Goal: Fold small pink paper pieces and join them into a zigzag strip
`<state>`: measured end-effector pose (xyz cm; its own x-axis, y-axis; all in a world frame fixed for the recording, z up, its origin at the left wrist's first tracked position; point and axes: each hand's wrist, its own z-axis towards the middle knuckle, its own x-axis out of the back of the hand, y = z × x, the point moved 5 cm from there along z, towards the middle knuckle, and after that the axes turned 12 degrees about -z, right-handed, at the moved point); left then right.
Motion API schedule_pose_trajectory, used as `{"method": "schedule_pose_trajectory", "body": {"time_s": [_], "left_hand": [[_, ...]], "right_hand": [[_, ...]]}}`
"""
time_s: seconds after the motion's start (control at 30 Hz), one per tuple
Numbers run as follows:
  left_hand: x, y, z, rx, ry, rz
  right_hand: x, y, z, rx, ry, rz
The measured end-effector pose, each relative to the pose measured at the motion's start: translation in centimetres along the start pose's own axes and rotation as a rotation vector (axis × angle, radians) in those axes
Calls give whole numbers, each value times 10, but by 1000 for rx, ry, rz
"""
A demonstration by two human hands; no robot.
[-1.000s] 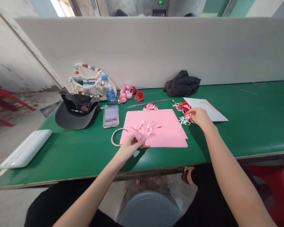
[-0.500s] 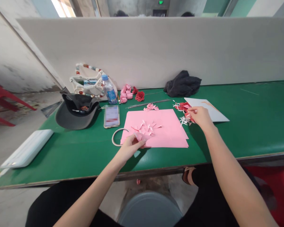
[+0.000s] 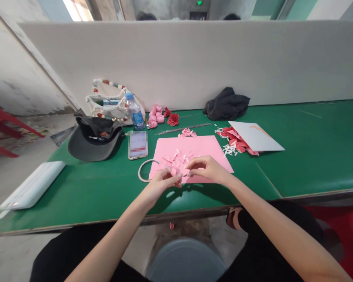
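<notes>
At the near left part of the stack of pink paper [image 3: 202, 147] on the green desk [image 3: 317, 156], the left hand [image 3: 161, 182] holds a small pink paper piece [image 3: 174, 171] between thumb and fingers; the right hand [image 3: 209, 168] meets it from the other side, fingertips at its right edge, though whether that grip is closed on the paper or merely touching, one cannot tell. The piece is above the stack's near edge, just beside a loose scatter of curled pink bits [image 3: 179, 156] lying on the stack.

It should be very light and soft, easily creased or torn; a gentle pinch at a folded edge would likely serve best, since a hard squeeze could flatten its shape.

At the stack's left edge is a pale ring [image 3: 140, 172]; beyond the far edge lie thin wires [image 3: 184, 128], with pink paper flowers [image 3: 155, 116] and a red flower [image 3: 173, 119] past them; to the right of the stack are white paper strips [image 3: 229, 149] and red paper pieces [image 3: 239, 143], the latter partly under a white folder [image 3: 260, 136].
</notes>
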<state>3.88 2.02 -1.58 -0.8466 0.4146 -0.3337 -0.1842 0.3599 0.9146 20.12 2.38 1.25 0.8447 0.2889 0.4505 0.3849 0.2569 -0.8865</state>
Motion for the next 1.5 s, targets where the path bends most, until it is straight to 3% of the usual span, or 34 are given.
{"method": "schedule_pose_trajectory", "body": {"time_s": [0.23, 0.63, 0.9, 1.13, 1.23, 1.33, 1.43, 1.5], "left_hand": [[3, -2, 5, -26, 54, 125], [2, -8, 7, -107, -68, 363], [0, -1, 6, -151, -71, 370], [1, 11, 4, -228, 73, 226], [4, 10, 4, -260, 171, 172], [7, 7, 4, -242, 222, 115], [7, 4, 5, -196, 199, 97], [4, 3, 5, -165, 150, 101]], "right_hand": [[-4, 6, 2, -4, -12, 26], [-17, 13, 2, -2, -65, 19], [-24, 15, 1, -42, 53, 62], [-16, 18, 1, -74, 194, 178], [-17, 16, 0, -22, 202, 144], [-13, 6, -3, 77, 261, -56], [-10, -9, -9, 258, 358, -342], [-13, -15, -11, 345, 355, -432]]}}
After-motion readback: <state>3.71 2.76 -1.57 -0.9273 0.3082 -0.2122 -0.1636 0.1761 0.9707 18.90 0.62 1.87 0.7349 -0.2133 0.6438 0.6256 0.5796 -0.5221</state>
